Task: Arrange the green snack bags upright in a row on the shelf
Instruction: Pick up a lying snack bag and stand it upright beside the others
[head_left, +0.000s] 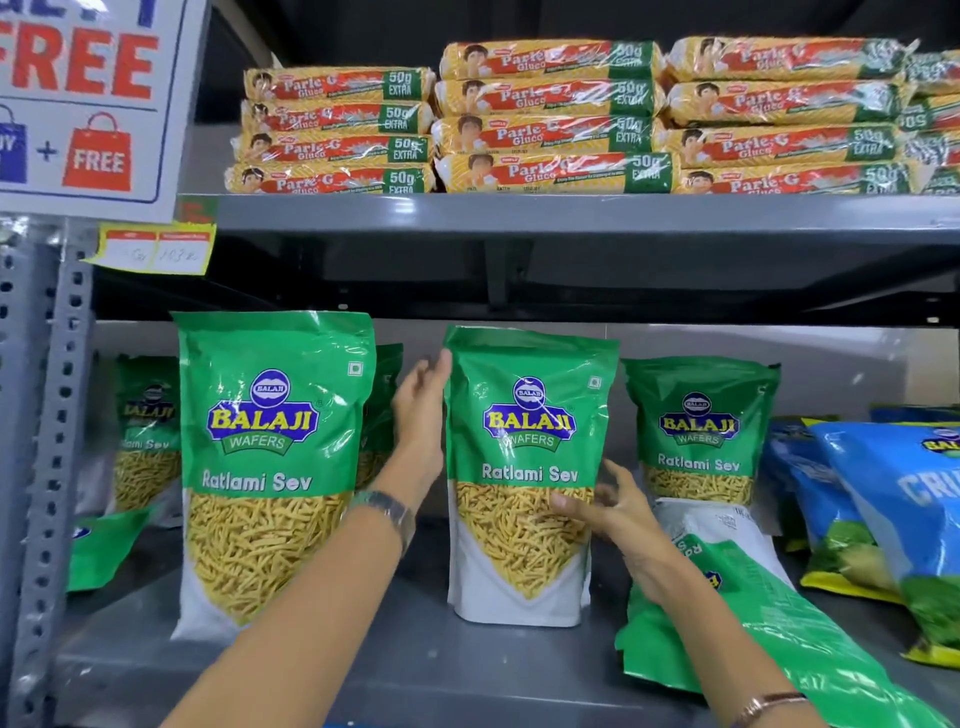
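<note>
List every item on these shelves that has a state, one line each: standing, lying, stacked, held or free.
Left hand: open, against the middle bag's upper left edge.
Right hand: open, fingers on that bag's lower right.
Middle green Ratlami Sev bag: upright, steadied.
Left front green bag: upright, free.
Right rear green bag: upright, free.
Fallen green bag: lying flat.
Yellow biscuit packs: stacked flat.

Snack bags (530, 467) below biscuit packs (550, 119)
</note>
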